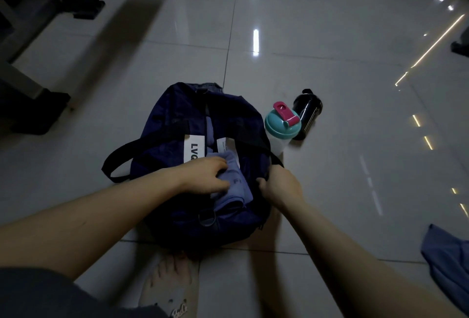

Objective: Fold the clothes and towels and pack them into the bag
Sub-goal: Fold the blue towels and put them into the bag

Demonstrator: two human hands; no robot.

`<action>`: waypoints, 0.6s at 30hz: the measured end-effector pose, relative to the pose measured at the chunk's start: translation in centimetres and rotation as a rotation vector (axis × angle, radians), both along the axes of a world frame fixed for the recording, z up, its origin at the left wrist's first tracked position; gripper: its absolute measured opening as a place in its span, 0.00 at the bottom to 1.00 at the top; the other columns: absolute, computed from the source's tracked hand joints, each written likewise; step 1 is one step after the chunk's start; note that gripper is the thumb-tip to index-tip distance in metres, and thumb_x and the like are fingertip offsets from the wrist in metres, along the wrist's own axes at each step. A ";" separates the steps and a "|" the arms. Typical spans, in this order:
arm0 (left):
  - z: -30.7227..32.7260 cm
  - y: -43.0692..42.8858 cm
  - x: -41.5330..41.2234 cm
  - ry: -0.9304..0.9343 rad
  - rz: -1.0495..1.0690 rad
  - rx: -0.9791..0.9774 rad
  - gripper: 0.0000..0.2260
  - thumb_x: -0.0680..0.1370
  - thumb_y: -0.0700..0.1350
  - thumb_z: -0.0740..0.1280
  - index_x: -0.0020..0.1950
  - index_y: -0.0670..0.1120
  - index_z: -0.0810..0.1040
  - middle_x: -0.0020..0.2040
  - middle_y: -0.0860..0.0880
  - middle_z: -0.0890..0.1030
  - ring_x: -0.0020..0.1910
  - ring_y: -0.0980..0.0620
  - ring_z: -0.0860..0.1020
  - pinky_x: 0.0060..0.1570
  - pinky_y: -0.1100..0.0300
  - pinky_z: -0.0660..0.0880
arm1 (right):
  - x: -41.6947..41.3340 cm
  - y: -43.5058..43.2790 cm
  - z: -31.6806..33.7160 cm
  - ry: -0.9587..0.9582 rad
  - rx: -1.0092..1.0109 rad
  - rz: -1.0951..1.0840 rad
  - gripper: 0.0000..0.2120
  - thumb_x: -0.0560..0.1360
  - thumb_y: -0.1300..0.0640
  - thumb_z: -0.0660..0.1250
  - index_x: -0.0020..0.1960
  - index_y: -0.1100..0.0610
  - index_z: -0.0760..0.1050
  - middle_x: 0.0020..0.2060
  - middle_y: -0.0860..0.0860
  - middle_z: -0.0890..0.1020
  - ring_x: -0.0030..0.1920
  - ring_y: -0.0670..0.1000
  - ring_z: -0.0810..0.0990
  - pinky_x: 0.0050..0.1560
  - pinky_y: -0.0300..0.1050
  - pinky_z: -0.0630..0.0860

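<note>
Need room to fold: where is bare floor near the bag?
Bare tiles lie between the bag and the blue cloth, and beyond the bag. Crowded: teal-lidded bottle and black bottle on its right; left hand, right hand and folded towel at its opening.

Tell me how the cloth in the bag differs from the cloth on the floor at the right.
The folded cloth lies in the open bag; the loose cloth lies on the floor, apart from it. The folded cloth is in neat layers; the loose cloth is rumpled. The left hand holds the folded cloth; no hand touches the loose cloth. Both are bluish fabric.
</note>
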State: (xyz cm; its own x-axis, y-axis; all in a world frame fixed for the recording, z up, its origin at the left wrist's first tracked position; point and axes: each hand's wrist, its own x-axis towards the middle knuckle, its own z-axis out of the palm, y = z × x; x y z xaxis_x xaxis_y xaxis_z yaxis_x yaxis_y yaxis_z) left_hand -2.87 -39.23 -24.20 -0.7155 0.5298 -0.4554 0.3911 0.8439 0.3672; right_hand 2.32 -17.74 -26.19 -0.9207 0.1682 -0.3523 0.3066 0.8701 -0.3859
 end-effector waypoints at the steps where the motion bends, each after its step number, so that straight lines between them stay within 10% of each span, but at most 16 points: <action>1: -0.3 0.1 0.2 0.023 0.008 0.006 0.21 0.74 0.62 0.66 0.55 0.45 0.76 0.52 0.47 0.78 0.50 0.45 0.77 0.51 0.48 0.75 | -0.1 0.1 -0.1 -0.006 -0.014 0.012 0.11 0.79 0.51 0.66 0.44 0.58 0.71 0.40 0.53 0.75 0.49 0.60 0.79 0.42 0.46 0.69; 12: -2.1 0.4 1.7 0.240 -0.139 0.017 0.26 0.71 0.67 0.70 0.57 0.49 0.76 0.51 0.56 0.72 0.50 0.54 0.73 0.48 0.58 0.70 | 5.8 8.1 -4.1 0.107 -0.479 -0.140 0.13 0.79 0.55 0.69 0.40 0.61 0.73 0.33 0.54 0.78 0.37 0.55 0.79 0.42 0.54 0.76; 15: -2.3 0.6 1.7 0.253 -0.158 0.006 0.29 0.70 0.69 0.69 0.60 0.48 0.77 0.56 0.54 0.76 0.55 0.52 0.75 0.54 0.57 0.73 | 5.4 6.6 -2.7 0.151 -0.208 -0.097 0.15 0.78 0.45 0.69 0.51 0.57 0.77 0.48 0.55 0.81 0.49 0.57 0.81 0.51 0.56 0.78; 18: -2.6 0.6 1.8 0.254 -0.139 -0.007 0.31 0.68 0.70 0.68 0.60 0.49 0.77 0.55 0.54 0.76 0.55 0.52 0.76 0.55 0.55 0.75 | 5.7 3.6 -0.6 0.276 0.130 0.002 0.40 0.73 0.30 0.61 0.75 0.55 0.65 0.73 0.58 0.68 0.71 0.60 0.69 0.70 0.57 0.69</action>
